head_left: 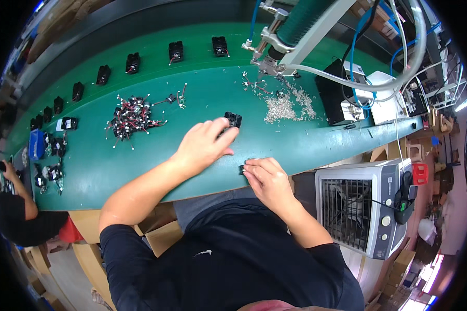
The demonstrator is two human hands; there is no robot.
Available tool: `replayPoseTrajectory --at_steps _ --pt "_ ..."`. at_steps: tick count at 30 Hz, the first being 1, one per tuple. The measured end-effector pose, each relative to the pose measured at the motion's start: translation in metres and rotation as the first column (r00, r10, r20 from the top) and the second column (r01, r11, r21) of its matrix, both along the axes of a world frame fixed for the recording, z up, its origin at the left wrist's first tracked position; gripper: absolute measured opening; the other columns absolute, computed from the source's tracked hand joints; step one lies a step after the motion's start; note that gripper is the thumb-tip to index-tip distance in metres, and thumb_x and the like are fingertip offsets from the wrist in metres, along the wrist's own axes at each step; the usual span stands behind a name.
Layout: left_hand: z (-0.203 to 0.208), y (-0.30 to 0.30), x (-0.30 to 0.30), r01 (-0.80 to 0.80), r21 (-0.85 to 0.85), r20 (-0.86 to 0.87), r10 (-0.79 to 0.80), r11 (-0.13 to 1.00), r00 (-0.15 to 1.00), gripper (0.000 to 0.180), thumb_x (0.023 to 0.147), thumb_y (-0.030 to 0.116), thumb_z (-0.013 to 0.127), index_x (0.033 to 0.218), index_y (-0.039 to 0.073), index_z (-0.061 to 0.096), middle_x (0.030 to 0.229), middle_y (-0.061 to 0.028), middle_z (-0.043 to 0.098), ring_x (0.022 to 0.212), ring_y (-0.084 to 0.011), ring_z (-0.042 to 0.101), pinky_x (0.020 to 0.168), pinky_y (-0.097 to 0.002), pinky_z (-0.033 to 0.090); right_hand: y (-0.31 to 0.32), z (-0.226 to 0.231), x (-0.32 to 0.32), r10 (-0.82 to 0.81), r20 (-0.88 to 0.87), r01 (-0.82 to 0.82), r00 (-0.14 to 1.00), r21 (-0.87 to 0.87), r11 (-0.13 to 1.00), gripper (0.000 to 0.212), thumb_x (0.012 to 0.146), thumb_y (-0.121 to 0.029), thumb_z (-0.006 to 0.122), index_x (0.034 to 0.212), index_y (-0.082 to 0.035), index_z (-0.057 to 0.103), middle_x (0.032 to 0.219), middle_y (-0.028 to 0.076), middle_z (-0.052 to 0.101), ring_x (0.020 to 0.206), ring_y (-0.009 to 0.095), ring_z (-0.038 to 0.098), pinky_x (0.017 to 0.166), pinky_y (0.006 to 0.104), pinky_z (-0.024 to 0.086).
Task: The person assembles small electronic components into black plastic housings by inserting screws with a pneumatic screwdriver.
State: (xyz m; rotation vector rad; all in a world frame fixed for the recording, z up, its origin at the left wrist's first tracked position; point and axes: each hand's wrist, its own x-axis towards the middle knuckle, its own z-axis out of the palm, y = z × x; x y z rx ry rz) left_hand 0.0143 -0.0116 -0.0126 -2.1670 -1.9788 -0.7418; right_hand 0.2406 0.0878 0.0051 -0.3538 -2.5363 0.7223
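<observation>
My left hand (pixel 202 145) reaches over the green table, its fingers closed on the near left side of a small black plastic housing (pixel 234 119). The housing lies on the tabletop with its hollow side up. Closer to the table's front edge, my right hand (pixel 269 181) pinches a small black part (pixel 241 169) between thumb and fingers; its exact kind is mostly hidden. To the left of my left hand lies a pile of small black parts with red and black wires (pixel 132 118). Loose silvery screws (pixel 281 109) are spread out to the right.
Similar black housings (pixel 176 52) stand in a row along the green belt (pixel 197 39). Above the screws hangs a pneumatic screwdriver (pixel 280 44). A blue bin (pixel 36 144) sits at far left, near another person's arm (pixel 23 194). An air cooler (pixel 363 207) stands at right.
</observation>
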Motion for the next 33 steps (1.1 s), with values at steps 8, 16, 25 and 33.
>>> replayPoseTrajectory --at_steps 8,16,25,33 --pt "0.0 0.025 -0.03 0.075 0.003 0.401 -0.07 0.997 0.913 0.104 0.065 0.034 0.092 0.151 0.006 0.04 0.146 -0.018 0.05 0.135 -0.0348 0.049 0.111 -0.0494 0.033 0.0 0.012 -0.04 -0.013 -0.033 0.016 0.999 0.094 0.995 0.014 0.081 -0.005 0.077 0.093 -0.004 0.071 0.102 0.007 0.073 0.09 0.026 0.069 0.08 0.0381 0.055" --pt "-0.011 0.017 -0.013 0.093 0.05 0.371 -0.105 0.994 0.923 0.096 0.066 0.02 0.087 0.149 0.001 0.042 0.131 -0.0183 0.056 0.123 -0.0361 0.054 0.101 -0.0458 0.04 0.005 0.007 -0.07 -0.12 -0.05 0.13 0.991 0.314 0.94 0.013 0.08 -0.01 0.077 0.091 -0.007 0.071 0.102 0.005 0.073 0.092 0.025 0.066 0.082 0.0406 0.05" --pt "-0.014 0.015 -0.015 0.045 0.07 0.424 -0.07 0.997 0.903 0.095 0.063 0.02 0.093 0.145 0.005 0.048 0.132 -0.0164 0.059 0.124 -0.0362 0.056 0.103 -0.0454 0.043 0.006 0.008 -0.074 -0.089 -0.095 0.114 0.991 0.303 0.946 0.015 0.078 -0.008 0.077 0.091 -0.009 0.071 0.099 0.001 0.071 0.088 0.024 0.061 0.077 0.0394 0.046" --pt "-0.011 0.015 -0.008 -0.022 0.147 0.45 -0.047 0.989 0.892 0.085 0.06 0.02 0.095 0.132 0.004 0.053 0.127 -0.0145 0.06 0.121 -0.0355 0.057 0.099 -0.0462 0.044 0.009 0.011 -0.076 -0.078 -0.107 0.107 0.991 0.304 0.947 0.017 0.075 -0.005 0.079 0.09 -0.008 0.071 0.098 0.002 0.07 0.082 0.024 0.058 0.074 0.038 0.047"
